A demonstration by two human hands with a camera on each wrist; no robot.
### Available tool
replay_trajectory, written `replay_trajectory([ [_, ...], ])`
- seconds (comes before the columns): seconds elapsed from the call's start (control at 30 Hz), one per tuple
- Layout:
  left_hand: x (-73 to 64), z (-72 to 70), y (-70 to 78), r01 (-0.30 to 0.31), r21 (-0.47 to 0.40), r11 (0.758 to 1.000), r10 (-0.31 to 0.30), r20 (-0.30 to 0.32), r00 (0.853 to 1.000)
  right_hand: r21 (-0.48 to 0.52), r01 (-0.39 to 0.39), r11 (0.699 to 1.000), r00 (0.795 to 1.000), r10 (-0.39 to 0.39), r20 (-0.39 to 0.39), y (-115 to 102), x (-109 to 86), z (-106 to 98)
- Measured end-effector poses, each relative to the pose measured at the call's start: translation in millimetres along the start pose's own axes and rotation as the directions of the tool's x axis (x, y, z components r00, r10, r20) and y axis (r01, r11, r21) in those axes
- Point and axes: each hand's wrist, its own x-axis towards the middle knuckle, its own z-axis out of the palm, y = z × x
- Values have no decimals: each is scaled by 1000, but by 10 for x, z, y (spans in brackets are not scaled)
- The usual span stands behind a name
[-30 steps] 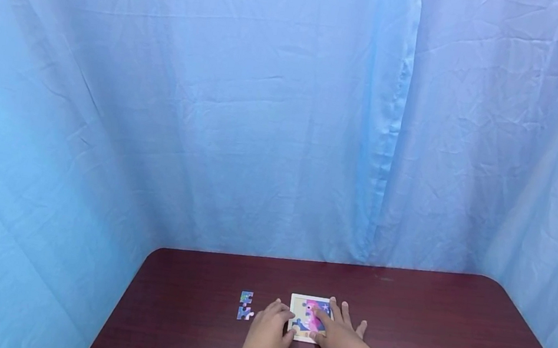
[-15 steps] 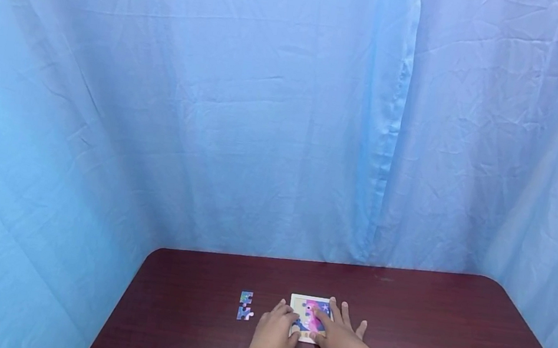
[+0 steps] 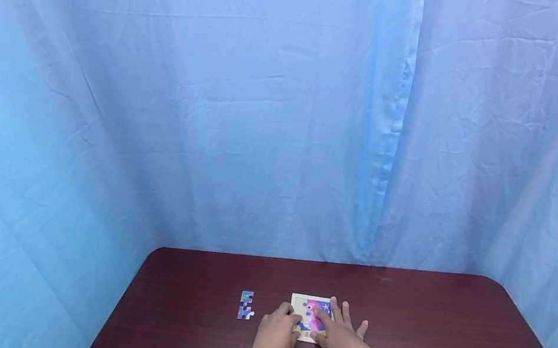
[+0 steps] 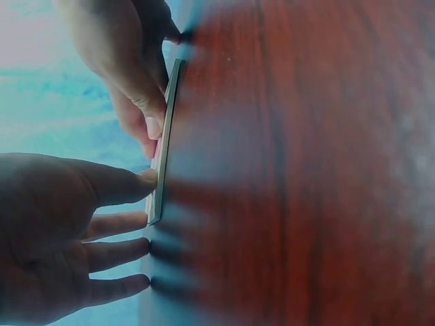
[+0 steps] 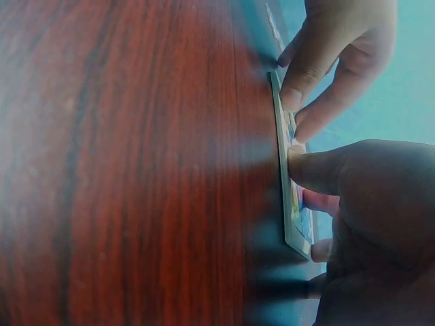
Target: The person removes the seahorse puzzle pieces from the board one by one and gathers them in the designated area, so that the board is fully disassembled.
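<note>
A square puzzle tray (image 3: 312, 297) with a pale rim lies flat on the table, part filled with a pink, blue and yellow picture. My left hand (image 3: 276, 335) is at its left side, thumb at the near left corner and index finger reaching onto a blue piece. In the left wrist view the fingers of that left hand (image 4: 54, 224) are fairly straight, several tips down at the table. My right hand (image 3: 341, 340) spreads over the right side, thumb and index finger pressing on the picture. Bare beige backing shows at the tray's upper left.
Two loose jigsaw pieces, a blue-green one (image 3: 247, 296) and a blue-pink one (image 3: 244, 312), lie left of the tray. The dark red wooden table (image 3: 425, 313) has rounded far corners. Blue curtains (image 3: 263, 136) hang behind it and on both sides.
My left hand has shifted a little to the right, further over the tray's left side, its index finger now over the blue piece. My right hand stays in place.
</note>
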Motion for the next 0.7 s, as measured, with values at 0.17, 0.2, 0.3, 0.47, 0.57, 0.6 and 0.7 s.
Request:
replay_trajectory([
  [0.17,-1,-26,20,13,11,1000,-13,13,1000,0,-1,1000,1000,1,4,21,11,30],
  [0.2,2,-31,28,18,16,1000,-19,18,1000,2,1,1000,1000,-1,6,8,5,16],
  [0.3,14,-38,50,34,25,999,-34,33,999,5,-4,1000,1000,4,16,-30,-6,-16],
  [0.47,33,-41,74,57,24,998,-59,59,997,9,-5,1000,1000,5,6,-38,-7,-26],
  [0.57,44,-36,70,54,31,998,-56,66,996,9,-10,1000,1000,10,6,-40,-3,-34],
  [0.6,48,-38,68,53,36,998,-55,66,996,9,-11,1000,1000,11,9,-43,-1,-37],
  [0.7,60,-24,60,47,59,997,-50,57,997,11,-16,1000,1000,16,21,-54,-1,-57],
])
